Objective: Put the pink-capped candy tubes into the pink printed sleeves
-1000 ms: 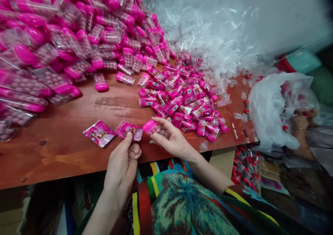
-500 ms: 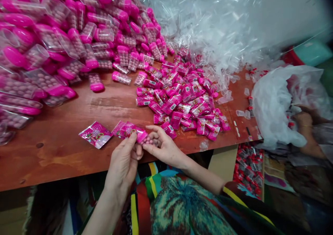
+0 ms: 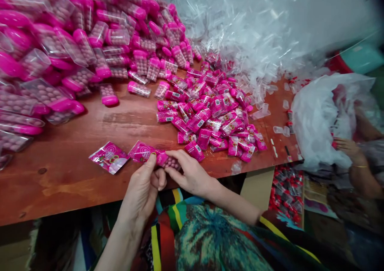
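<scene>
A small clear candy container [image 3: 173,164] full of pink balls is pinched in my right hand [image 3: 193,176], with thumb and index finger along its sides. My left hand [image 3: 140,189] grips a pink printed sleeve [image 3: 140,151] between thumb and curled fingers. The sleeve lies against the container's pink end; whether it goes round that end is partly hidden by my fingers. Both hands meet just above the table's front edge. To their left, flat on the wood, rests another pink printed sleeve [image 3: 109,157], or a small stack of them.
Candy containers with pink caps [image 3: 81,43] are heaped at the left. Pink-sleeved containers [image 3: 207,115] form a pile on the wooden table [image 3: 75,179]. Behind lies a mound of clear empty containers [image 3: 240,35]. At the right, another person's hand [image 3: 348,147] is beside a white plastic bag [image 3: 312,115].
My right index finger has straightened along the container, and the fingers have closed nearer to the sleeve. The other person's hand has shifted lower beside the bag. The view has moved slightly.
</scene>
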`<state>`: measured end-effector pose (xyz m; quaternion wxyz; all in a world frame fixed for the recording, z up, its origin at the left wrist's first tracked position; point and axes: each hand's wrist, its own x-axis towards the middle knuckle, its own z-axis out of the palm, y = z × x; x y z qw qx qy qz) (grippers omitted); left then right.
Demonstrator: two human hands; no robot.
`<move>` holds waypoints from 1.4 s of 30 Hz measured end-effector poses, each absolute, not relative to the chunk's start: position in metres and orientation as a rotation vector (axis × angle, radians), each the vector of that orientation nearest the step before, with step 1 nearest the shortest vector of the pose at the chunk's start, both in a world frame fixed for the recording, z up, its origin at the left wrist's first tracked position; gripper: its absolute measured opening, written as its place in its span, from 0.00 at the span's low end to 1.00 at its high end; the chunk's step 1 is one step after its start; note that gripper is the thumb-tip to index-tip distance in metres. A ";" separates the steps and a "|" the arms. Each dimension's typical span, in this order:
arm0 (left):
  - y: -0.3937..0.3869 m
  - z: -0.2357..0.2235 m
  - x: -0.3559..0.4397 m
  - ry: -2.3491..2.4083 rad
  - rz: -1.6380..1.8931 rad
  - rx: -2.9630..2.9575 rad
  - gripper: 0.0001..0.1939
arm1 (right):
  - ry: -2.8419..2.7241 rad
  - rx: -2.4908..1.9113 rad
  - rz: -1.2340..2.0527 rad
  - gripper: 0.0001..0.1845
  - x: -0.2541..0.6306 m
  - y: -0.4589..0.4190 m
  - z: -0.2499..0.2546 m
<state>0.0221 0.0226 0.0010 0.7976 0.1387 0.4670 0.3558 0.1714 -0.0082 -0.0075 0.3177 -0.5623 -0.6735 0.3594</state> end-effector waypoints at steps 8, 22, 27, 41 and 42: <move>0.022 0.003 0.021 1.217 0.852 0.336 0.17 | -1.411 -1.496 1.190 0.19 0.167 -0.007 -0.016; 0.030 0.001 0.016 1.170 0.890 0.106 0.16 | -1.251 -1.447 1.234 0.19 0.176 -0.007 -0.009; 0.031 0.003 0.022 1.101 0.852 0.002 0.11 | -0.783 -1.190 1.576 0.20 0.165 -0.008 -0.016; 0.028 0.002 0.024 0.978 0.780 0.096 0.17 | -0.750 -1.225 1.635 0.22 0.162 -0.014 -0.014; 0.027 0.002 0.024 0.976 0.770 0.129 0.17 | -0.780 -1.247 1.607 0.22 0.161 -0.014 -0.014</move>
